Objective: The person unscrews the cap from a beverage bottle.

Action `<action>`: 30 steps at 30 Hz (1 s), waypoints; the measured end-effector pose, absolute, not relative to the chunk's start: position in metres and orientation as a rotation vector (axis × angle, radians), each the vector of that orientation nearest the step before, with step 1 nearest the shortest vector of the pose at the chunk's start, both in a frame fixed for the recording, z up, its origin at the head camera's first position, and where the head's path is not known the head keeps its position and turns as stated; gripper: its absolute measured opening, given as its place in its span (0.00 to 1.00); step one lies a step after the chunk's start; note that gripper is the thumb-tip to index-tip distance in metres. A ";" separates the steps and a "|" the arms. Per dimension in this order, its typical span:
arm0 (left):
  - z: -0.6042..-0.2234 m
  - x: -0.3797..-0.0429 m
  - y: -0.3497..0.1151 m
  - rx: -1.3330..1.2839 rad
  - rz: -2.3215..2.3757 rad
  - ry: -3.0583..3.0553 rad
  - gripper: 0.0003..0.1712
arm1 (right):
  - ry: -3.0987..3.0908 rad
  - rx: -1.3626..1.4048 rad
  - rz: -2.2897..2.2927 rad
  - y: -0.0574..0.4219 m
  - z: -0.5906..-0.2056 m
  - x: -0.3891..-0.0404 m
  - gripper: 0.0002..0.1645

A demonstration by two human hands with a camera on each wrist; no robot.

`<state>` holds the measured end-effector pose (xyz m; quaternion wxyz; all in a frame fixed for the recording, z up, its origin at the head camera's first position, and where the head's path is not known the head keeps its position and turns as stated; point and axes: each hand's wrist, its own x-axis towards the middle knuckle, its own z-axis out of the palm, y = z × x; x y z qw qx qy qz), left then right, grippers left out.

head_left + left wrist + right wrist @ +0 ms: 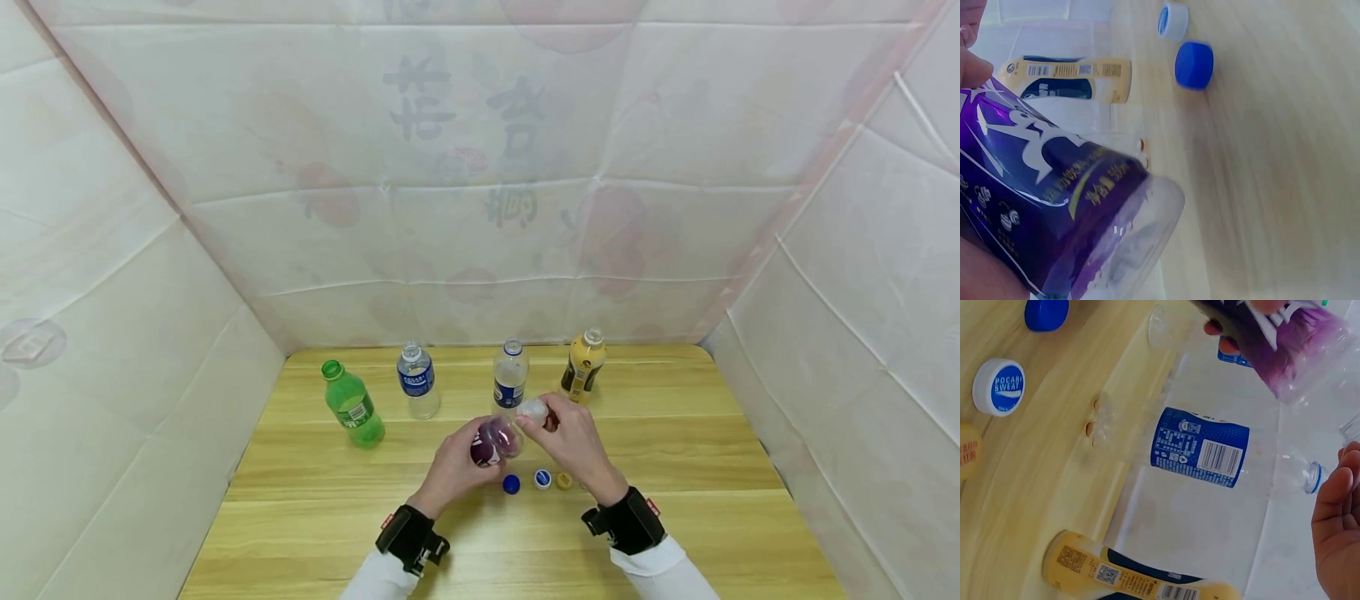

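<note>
In the head view my left hand [456, 465] grips a clear plastic bottle with a purple label [487, 443], tilted with its neck toward the right. My right hand [576, 440] is at the bottle's mouth, its thumb and fingers pinching a whitish round cap [533, 410]. Whether the cap is on the neck or just off it is hard to tell. The left wrist view shows the purple label [1041, 162] and the bottle's clear base, held above the table. In the right wrist view, curled fingers [1338, 506] sit beside the clear neck; the cap is hidden there.
Behind stand uncapped bottles: a green bottle [356, 408], a clear blue-labelled bottle [417, 382], another clear blue-labelled bottle [511, 375] and a yellow bottle [583, 367]. Nearer lie a blue cap [512, 484], a white-and-blue cap [542, 479] and a yellow cap [564, 481]. Cloth walls surround the wooden table [300, 517].
</note>
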<state>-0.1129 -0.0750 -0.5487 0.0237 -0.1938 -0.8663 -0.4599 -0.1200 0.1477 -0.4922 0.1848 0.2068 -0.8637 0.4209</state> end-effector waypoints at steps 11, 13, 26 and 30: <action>-0.552 -0.113 -0.075 -0.573 -1.413 -2.711 0.41 | -2.481 0.621 1.200 0.150 -0.493 -0.120 0.19; -0.553 -0.113 -0.074 -0.575 -1.366 -2.710 0.41 | -2.494 0.607 1.216 0.151 -0.493 -0.119 0.19; -0.560 -0.113 -0.075 -0.442 -1.152 -2.733 0.44 | -2.589 0.329 1.412 0.148 -0.494 -0.114 0.35; -0.562 -0.112 -0.075 -0.459 -1.110 -2.733 0.44 | -2.582 0.298 1.351 0.145 -0.495 -0.114 0.31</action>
